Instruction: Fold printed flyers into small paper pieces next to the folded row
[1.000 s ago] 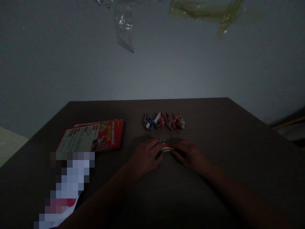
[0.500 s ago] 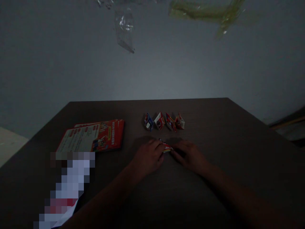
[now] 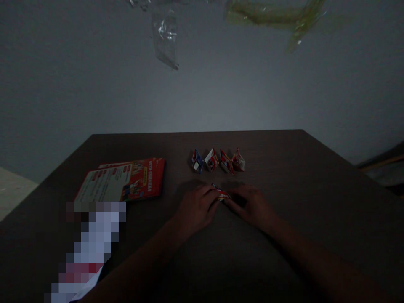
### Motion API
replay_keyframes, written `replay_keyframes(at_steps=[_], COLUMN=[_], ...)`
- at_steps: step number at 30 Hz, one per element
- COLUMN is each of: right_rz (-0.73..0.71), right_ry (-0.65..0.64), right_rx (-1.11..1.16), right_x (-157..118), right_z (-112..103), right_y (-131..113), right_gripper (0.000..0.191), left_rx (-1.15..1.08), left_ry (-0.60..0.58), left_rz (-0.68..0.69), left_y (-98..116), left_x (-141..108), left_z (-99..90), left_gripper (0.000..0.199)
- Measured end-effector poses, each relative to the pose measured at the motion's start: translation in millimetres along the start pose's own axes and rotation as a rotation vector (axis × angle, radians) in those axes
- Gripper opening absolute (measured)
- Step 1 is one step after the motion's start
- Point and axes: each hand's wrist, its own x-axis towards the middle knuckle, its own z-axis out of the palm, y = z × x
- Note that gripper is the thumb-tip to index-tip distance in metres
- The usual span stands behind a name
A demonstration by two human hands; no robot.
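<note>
1. Small red-and-white folded paper piece (image 3: 223, 195): on the dark wood-grain counter (image 3: 277, 164), between both hands, nearer the person than the row of four multicoloured folded paper shapes (image 3: 211, 160).
2. Left hand (image 3: 196, 208) and right hand (image 3: 255, 206): fingers pinch its opposite ends, probably to steady it.
3. The row stands apart, seemingly leaving working room.
4. Fingers and dimness hide the piece's creases; pixelation masks most of the white sheet (image 3: 86, 289), cut off below.

Dim light, wall (image 3: 202, 97) palest mid-frame, faint shadows beyond hands (image 3: 196, 205), glints on clear tape (image 3: 166, 40), pixelation lower left
</note>
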Motion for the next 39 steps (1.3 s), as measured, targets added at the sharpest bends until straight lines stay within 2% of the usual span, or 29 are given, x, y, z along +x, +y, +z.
replay_keyframes(at_steps=[7,14,24,39], right_rz=[0.024,0.037,0.037,0.146], right_ry=[0.026,0.028,0.020,0.047], right_rx=[0.002,-0.042,-0.122,-0.020], right_x=[0.6,1.9,1.2,4.7], right_z=[-0.4,-0.5,2.2,6.3], right_y=[-2.3,-4.8,-4.6,-11.3], right_gripper=[0.023,0.032,0.036,0.027], left_rx=[-0.008,0.000,0.018,-0.034], left_ry=[0.025,0.027,0.040,0.100], left_rz=[-0.044,-0.090,-0.066,-0.020], left_y=[4.9,5.6,4.9,5.8], left_x=[-1.2,-0.4,-0.5,-1.1], left_z=[3.0,5.5,6.1,9.7], left_gripper=[0.022,0.027,0.025,0.027])
